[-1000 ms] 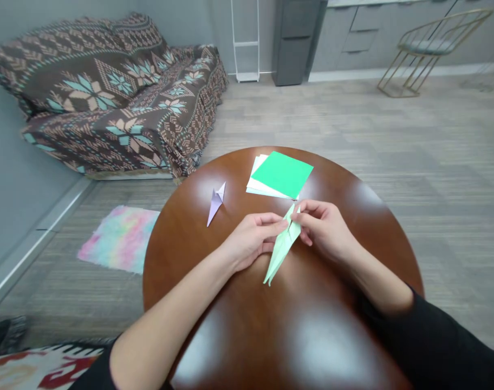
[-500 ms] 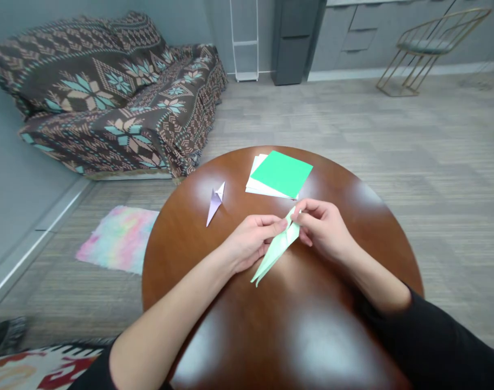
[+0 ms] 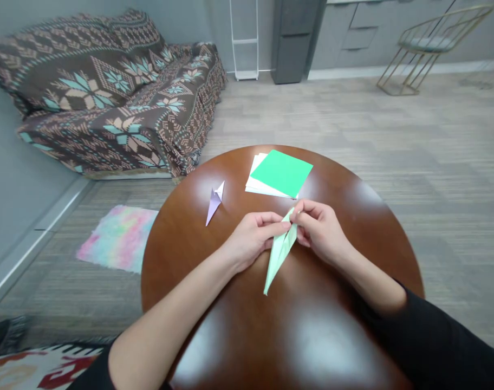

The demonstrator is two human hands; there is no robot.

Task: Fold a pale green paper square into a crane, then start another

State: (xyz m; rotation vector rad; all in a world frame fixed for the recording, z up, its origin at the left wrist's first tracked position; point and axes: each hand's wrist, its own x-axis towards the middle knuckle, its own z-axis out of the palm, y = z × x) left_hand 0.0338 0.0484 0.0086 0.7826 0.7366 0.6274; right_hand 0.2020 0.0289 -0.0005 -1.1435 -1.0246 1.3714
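A pale green folded origami paper is held between my two hands above the table, its long narrow point angled down toward me. My left hand pinches its left side, thumb on top and the other fingers partly behind it. At the far end, the thumb and index finger of my right hand close on the paper's upper tip. My fingers cover part of the folds there. To the left lies a small folded purple paper piece with a white tip.
A bright green square sheet lies on several white sheets near the far edge of the round brown table. Beyond are a sofa, a pastel rug and a gold-framed chair.
The pale green paper has turned, so its long point now aims more straight toward me and its two lower ends sit closer together. Both hands keep their pinch with small finger shifts.
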